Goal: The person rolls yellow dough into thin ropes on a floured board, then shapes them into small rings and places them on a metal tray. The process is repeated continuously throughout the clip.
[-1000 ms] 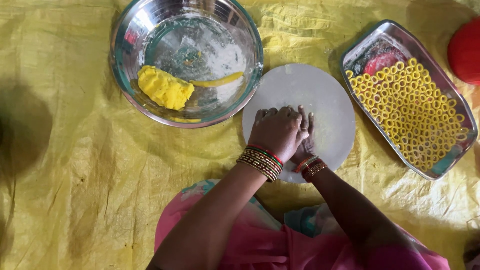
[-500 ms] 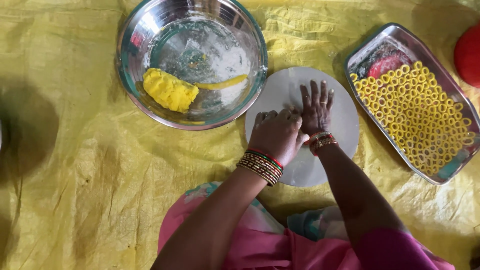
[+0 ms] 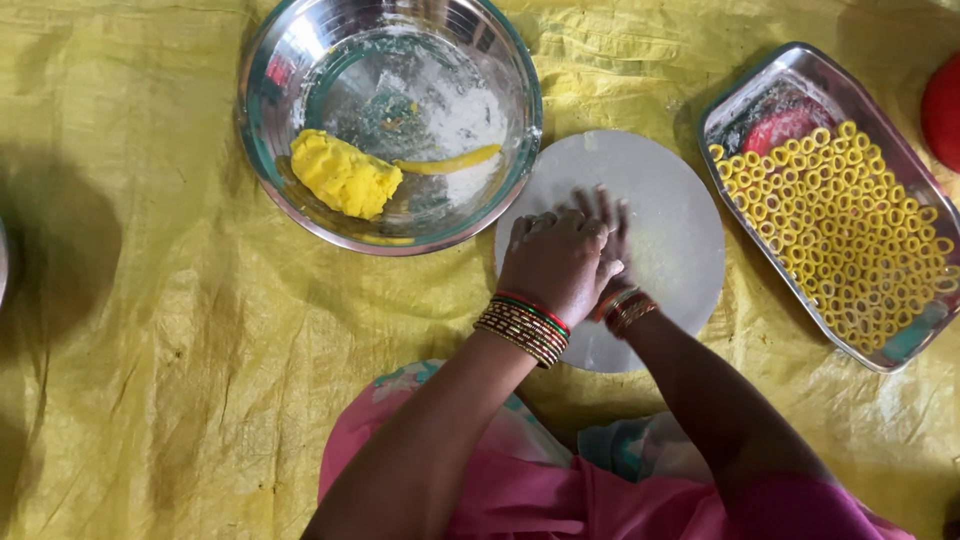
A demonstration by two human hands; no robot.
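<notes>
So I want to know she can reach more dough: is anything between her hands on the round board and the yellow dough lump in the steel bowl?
Only the bowl's own rim lies between the hands and the dough.

Pretty even, soft daylight here, nothing harsh. The steel bowl (image 3: 390, 120) throws bright glare along its rim and picks up reflections inside, and the metal tray (image 3: 835, 200) glints too. A big soft shadow sits on the yellow sheet (image 3: 150, 350) at the left. The fingers (image 3: 600, 215) look slightly motion-blurred; everything else is sharp.
</notes>
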